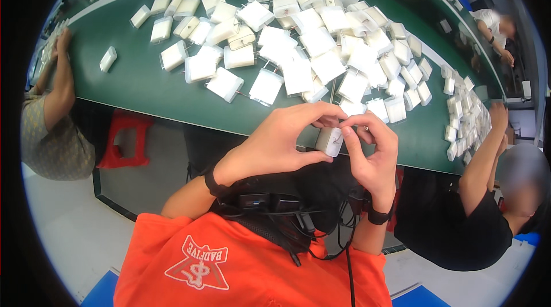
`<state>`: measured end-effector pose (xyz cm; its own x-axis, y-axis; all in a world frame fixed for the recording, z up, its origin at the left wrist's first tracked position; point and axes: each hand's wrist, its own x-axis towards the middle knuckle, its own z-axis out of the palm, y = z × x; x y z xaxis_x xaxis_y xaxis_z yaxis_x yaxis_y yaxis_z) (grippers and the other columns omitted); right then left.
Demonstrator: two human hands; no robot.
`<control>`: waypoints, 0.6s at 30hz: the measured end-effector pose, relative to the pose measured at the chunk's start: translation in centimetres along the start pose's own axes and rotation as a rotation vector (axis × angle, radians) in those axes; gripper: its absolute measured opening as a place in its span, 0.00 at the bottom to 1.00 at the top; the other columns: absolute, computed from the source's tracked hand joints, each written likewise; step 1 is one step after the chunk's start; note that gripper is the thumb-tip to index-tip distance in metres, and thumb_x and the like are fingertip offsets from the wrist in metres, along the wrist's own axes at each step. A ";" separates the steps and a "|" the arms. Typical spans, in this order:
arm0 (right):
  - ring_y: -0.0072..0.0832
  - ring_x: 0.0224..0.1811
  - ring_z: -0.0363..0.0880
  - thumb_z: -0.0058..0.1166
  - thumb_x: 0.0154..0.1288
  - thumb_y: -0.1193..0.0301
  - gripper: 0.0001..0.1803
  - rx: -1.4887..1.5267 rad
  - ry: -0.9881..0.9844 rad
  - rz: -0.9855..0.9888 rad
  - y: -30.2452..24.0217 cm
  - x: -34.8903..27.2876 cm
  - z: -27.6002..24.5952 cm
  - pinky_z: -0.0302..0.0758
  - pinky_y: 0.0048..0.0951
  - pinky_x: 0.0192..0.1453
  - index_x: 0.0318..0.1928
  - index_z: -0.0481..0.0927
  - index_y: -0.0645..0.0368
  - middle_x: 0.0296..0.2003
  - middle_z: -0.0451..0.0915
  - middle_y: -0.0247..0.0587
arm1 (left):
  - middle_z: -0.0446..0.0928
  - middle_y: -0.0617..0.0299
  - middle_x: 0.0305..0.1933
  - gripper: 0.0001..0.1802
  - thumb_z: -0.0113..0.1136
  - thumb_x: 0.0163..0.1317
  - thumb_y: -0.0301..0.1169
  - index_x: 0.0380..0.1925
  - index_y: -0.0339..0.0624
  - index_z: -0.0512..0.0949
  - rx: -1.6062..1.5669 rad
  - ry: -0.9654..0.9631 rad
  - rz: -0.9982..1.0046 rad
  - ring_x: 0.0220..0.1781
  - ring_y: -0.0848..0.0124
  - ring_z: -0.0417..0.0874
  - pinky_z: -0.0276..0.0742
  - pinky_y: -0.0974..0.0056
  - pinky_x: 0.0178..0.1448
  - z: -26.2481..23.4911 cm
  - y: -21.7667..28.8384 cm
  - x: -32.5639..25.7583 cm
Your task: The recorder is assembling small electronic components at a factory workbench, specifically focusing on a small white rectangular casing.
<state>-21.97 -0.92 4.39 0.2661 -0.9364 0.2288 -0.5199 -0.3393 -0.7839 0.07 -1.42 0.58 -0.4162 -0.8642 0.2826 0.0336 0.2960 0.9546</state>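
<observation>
A small white block (pixel 329 142) with rounded edges and a thin dark wire loop on its end face is held over the table's near edge. My left hand (pixel 275 140) is closed on it, thumb below and fingers above. Right beside the block, my right hand (pixel 373 155) has its thumb and index finger pinched together at the block's upper edge. A tiny metal tip shows among the right fingers; what it belongs to is hidden. Beyond my fingers lies a large heap of similar white blocks (pixel 298 74), several with thin metal wires sticking out.
The green table (pixel 132 83) curves across the view, with one lone white block (pixel 108 59) at its left. Co-workers sit on both sides; a second heap (pixel 462 112) lies by the right one. A red stool (pixel 129 138) stands at the left. Cables (pixel 344 232) hang before my chest.
</observation>
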 end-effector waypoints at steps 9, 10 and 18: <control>0.21 0.32 0.66 0.55 0.85 0.75 0.08 0.213 0.094 0.094 0.0 -0.8 -0.9 0.65 0.23 0.39 0.50 0.87 0.65 0.35 0.77 0.34 | 0.88 0.57 0.58 0.29 0.84 0.54 0.24 0.59 0.39 0.86 0.190 -0.046 0.106 0.56 0.62 0.90 0.86 0.60 0.63 -0.7 0.1 0.1; 0.21 0.32 0.66 0.55 0.85 0.75 0.08 0.213 0.097 0.096 -0.1 -0.8 -0.9 0.65 0.23 0.39 0.50 0.87 0.65 0.35 0.77 0.34 | 0.88 0.57 0.58 0.29 0.84 0.54 0.24 0.59 0.39 0.86 0.189 -0.050 0.106 0.56 0.62 0.90 0.86 0.60 0.63 -0.6 0.1 0.1; 0.26 0.37 0.82 0.64 0.80 0.75 0.07 0.161 0.195 -0.175 -0.1 -1.3 -1.2 0.77 0.26 0.43 0.47 0.90 0.68 0.37 0.87 0.42 | 0.87 0.57 0.53 0.29 0.84 0.52 0.22 0.56 0.38 0.86 0.103 -0.026 0.031 0.55 0.62 0.90 0.86 0.61 0.62 -0.3 0.2 0.2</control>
<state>-23.18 0.20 4.88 0.1712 -0.8698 0.4628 -0.3406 -0.4930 -0.8006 0.29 -1.61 0.86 -0.4399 -0.8436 0.3079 -0.0462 0.3637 0.9304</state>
